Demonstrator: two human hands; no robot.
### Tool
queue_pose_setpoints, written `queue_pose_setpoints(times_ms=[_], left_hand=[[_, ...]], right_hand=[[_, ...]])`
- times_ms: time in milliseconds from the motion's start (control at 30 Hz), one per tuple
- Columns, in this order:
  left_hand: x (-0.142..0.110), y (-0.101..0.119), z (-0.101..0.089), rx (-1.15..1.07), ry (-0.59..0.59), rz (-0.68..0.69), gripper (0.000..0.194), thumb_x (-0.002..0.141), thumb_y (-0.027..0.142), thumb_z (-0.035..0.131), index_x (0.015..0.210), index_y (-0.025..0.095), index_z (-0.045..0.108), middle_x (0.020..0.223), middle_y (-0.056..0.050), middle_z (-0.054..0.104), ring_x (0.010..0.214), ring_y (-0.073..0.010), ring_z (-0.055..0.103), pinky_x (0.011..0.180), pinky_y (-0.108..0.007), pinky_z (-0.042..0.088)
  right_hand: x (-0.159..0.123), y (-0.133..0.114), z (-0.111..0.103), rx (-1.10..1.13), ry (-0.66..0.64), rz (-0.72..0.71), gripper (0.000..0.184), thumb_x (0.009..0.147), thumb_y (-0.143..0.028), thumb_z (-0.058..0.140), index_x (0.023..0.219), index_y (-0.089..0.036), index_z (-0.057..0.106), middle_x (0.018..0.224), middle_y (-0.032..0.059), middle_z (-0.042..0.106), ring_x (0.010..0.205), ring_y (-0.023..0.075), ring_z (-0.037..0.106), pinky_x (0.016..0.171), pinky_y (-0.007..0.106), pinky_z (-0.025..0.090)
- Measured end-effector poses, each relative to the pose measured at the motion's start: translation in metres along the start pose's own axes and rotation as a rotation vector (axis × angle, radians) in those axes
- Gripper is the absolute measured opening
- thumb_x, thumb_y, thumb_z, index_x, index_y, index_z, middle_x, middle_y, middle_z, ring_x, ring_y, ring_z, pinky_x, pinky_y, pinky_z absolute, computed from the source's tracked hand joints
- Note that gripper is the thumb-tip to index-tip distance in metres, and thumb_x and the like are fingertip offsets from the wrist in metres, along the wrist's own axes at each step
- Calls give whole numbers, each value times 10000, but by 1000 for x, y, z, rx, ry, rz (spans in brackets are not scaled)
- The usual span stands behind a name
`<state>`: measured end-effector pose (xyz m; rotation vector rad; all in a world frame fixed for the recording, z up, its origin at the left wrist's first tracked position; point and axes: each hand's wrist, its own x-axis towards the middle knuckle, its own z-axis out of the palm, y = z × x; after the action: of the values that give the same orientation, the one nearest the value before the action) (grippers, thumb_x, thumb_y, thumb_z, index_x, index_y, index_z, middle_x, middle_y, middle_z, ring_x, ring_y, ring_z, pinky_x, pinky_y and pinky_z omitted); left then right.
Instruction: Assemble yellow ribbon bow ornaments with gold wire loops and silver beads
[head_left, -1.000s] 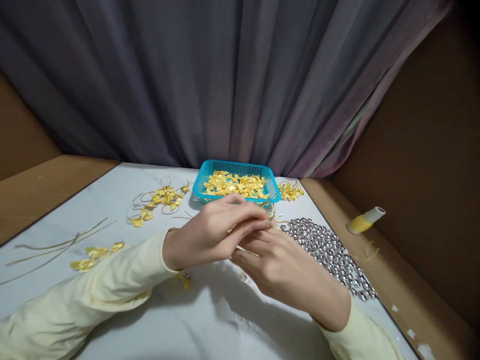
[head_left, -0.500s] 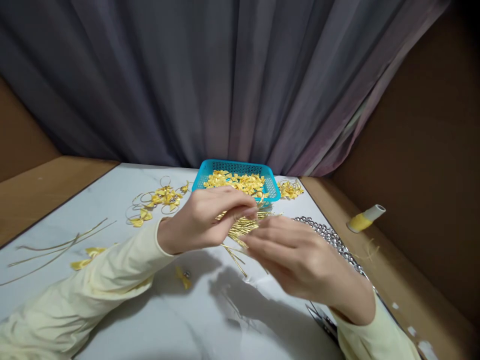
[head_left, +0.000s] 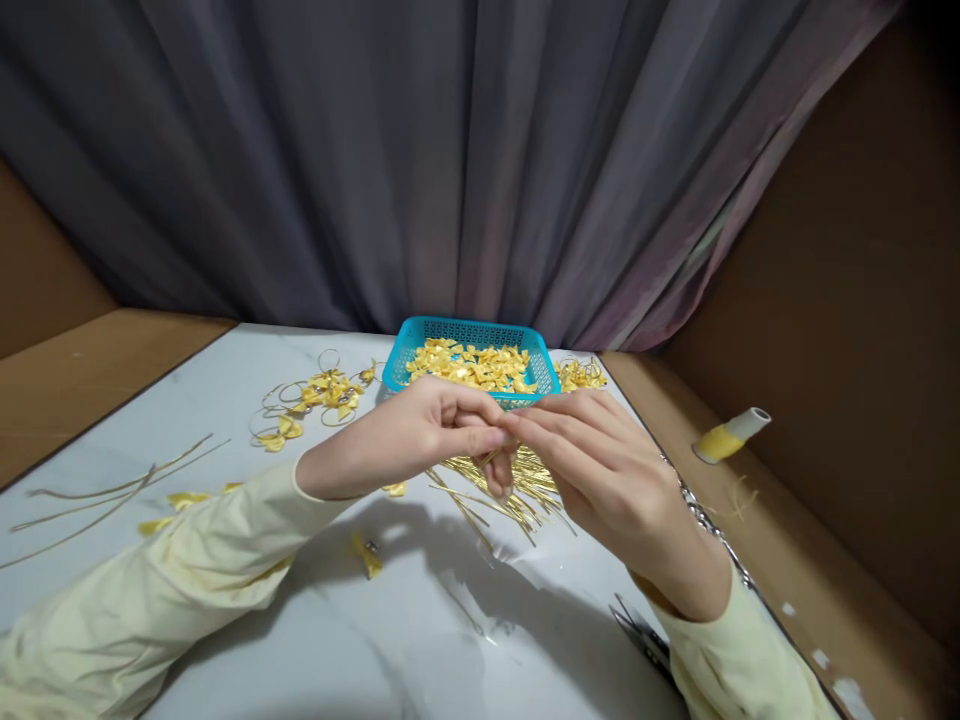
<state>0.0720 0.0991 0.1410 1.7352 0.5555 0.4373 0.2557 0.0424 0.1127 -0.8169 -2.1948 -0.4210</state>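
Note:
My left hand [head_left: 420, 430] is closed in a pinch above the white table, with a short bit of gold cord [head_left: 489, 457] showing at its curled fingers. Against those fingertips press the fingers of my right hand [head_left: 607, 470], closed together; what they grip is hidden. Below and behind both hands lies a pile of gold cords [head_left: 525, 490]. A yellow ribbon bow [head_left: 366, 555] with a silver bead sits on the table nearer to me.
A blue basket [head_left: 556, 385] of yellow bows stands at the back. Looped cords with bows [head_left: 330, 392] lie left of it. Scissors [head_left: 641, 635] are beside my right wrist, silver beads [head_left: 701, 510] along the right edge. A yellow-and-white tube [head_left: 731, 437] stands farther right.
My hands have come together, fingertips now touching. The right hand has moved up and right, covering most of the beads. A gold loop seen at my left fingertips is now out of sight.

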Motion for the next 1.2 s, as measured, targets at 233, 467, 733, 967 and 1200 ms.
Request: queue_pose_setpoints(times_ms=[233,467,733,967,1200], left_hand=[[0,3,3,99,92,-11,168,834,288,541,815,160,648,815,-12,692,821,-150,639,781,-264,495],[-6,6,11,307,275,25,232,740,339,647,919,210,576,860,18,683,832,-155,638,714,-239,504],[-10,-1,22,779,457,283,104,791,262,600,877,207,582,826,36,676,731,-112,626,692,-206,453],[-12,-6,22,921,494,438,93,820,206,568,909,186,587,826,10,667,749,-116,606,714,-211,434],[-7,-15,16,1063,461,651,87,840,159,523,886,150,597,756,-29,635,725,-147,564,666,-264,443]], right_hand=[[-4,2,0,-17,72,5,266,832,-40,494,1072,-122,573,873,75,687,817,182,583,704,334,461],[-4,2,0,-82,46,88,219,828,-28,474,994,-101,596,750,82,653,769,174,569,690,314,464],[-5,-1,1,-59,35,144,182,827,-43,479,946,-121,593,779,86,634,725,159,563,677,295,453],[-3,-3,1,-66,23,131,129,830,-58,502,879,-119,605,752,79,627,708,154,551,657,286,441],[-2,-1,2,-84,10,134,134,828,-50,497,829,-121,611,777,84,618,715,150,554,647,278,430]])
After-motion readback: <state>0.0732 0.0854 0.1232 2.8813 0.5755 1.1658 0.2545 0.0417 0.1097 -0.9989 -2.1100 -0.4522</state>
